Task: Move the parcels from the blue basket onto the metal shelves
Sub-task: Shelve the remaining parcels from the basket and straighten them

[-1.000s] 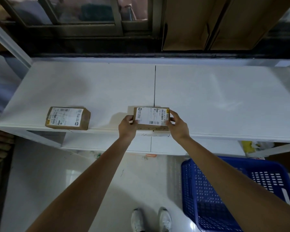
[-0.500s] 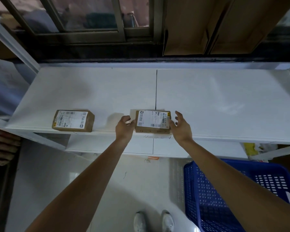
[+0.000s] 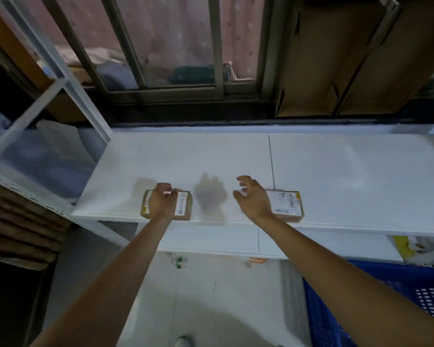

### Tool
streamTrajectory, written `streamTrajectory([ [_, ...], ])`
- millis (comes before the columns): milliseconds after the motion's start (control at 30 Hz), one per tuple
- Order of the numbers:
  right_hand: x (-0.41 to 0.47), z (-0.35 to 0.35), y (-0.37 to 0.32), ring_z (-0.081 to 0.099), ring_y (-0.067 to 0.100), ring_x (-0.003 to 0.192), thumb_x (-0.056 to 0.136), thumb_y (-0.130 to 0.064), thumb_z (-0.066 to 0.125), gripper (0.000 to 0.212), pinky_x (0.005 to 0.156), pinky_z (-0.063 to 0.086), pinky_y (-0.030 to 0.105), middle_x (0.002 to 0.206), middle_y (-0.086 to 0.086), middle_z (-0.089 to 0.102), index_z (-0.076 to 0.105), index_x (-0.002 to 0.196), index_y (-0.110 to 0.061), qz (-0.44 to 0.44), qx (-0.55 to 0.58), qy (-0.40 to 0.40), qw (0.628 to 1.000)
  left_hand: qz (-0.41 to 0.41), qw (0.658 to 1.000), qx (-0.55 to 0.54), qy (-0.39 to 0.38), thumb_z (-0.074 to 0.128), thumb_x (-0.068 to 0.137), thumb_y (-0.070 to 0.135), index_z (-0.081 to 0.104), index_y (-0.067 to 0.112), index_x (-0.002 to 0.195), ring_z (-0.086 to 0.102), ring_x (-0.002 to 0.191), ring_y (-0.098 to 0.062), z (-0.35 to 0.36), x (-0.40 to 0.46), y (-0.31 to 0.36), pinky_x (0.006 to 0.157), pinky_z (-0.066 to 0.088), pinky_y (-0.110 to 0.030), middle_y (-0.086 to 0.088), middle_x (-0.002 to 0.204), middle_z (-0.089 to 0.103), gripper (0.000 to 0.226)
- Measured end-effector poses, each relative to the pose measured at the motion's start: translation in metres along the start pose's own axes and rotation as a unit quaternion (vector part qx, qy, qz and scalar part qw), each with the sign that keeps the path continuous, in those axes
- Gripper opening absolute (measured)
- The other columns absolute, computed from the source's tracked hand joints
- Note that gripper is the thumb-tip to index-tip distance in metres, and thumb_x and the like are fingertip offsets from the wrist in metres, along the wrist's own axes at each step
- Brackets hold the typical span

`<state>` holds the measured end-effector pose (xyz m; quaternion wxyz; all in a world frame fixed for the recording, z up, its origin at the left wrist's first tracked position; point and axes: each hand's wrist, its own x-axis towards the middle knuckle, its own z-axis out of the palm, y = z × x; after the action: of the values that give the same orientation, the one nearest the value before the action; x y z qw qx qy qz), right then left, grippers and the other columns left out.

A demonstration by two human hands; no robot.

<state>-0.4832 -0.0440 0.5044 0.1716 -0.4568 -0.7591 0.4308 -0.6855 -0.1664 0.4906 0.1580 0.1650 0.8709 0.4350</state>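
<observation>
Left hand (image 3: 162, 200) curls onto the 9 o'clock parcel (image 3: 166, 205); right hand (image 3: 253, 196) hangs loose, empty. Next grab's from the basket (image 3: 361, 309) at 4 o'clock.

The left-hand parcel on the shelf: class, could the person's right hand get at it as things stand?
Probably yes. The right hand hovers open beside the left parcel, with bare shelf between; only the left hand, over that parcel, crowds it.

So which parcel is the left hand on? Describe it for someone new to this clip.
Find the white shelf under the window. Two brown labelled parcels lie along its front edge. It is the left parcel, under the left hand; the right parcel lies beside the seam.
</observation>
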Motion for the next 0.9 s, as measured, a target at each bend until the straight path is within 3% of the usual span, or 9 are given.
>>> streamTrajectory([
  [267,0.008,0.108,-0.038,0.061,0.019,0.111,0.09,-0.032,0.06,0.049,0.09,0.051,0.034,0.134,0.003,0.058,0.047,0.137,-0.028,0.096,-0.009,-0.053,0.994,-0.001,0.995,0.073,-0.065,0.061,0.088,0.023,0.057,0.004,0.117,0.06,0.107,-0.031,-0.06,0.074,-0.073,0.091,0.046,-0.034,-0.014,0.121,0.06,0.035],
  [433,0.005,0.152,-0.04,0.056,0.026,0.122,0.092,-0.029,0.061,0.064,0.094,0.051,0.037,0.143,0.007,0.052,0.032,0.149,-0.025,0.122,-0.032,-0.051,0.991,-0.02,0.985,0.067,-0.16,0.064,0.086,0.036,0.056,0.008,0.122,0.059,0.107,-0.025,-0.059,0.085,-0.106,0.081,0.041,-0.027,-0.007,0.123,0.061,0.046],
  [600,0.005,0.173,-0.035,0.063,0.025,0.107,0.091,-0.025,0.06,0.059,0.075,0.05,0.03,0.133,0.003,0.061,0.036,0.145,-0.026,0.115,-0.037,-0.052,0.991,-0.017,0.984,0.026,-0.173,0.063,0.087,0.026,0.062,0.015,0.116,0.054,0.091,-0.011,-0.051,0.084,-0.121,0.06,0.036,-0.015,-0.001,0.119,0.066,0.031],
  [767,0.015,0.172,-0.035,0.064,0.026,0.104,0.091,-0.024,0.06,0.057,0.075,0.051,0.032,0.132,0.001,0.062,0.038,0.144,-0.028,0.12,-0.039,-0.044,0.991,-0.022,0.985,-0.001,-0.173,0.063,0.088,0.023,0.063,0.014,0.116,0.055,0.095,-0.012,-0.046,0.088,-0.119,0.076,0.038,-0.022,-0.002,0.118,0.067,0.029],
  [900,0.02,0.172,-0.036,0.064,0.025,0.102,0.091,-0.023,0.059,0.058,0.07,0.045,0.028,0.133,0.002,0.061,0.037,0.145,-0.027,0.121,-0.047,-0.051,0.99,-0.024,0.983,-0.01,-0.182,0.062,0.089,0.022,0.061,0.013,0.119,0.058,0.103,-0.017,-0.045,0.091,-0.114,0.081,0.04,-0.024,-0.003,0.121,0.065,0.031],
])
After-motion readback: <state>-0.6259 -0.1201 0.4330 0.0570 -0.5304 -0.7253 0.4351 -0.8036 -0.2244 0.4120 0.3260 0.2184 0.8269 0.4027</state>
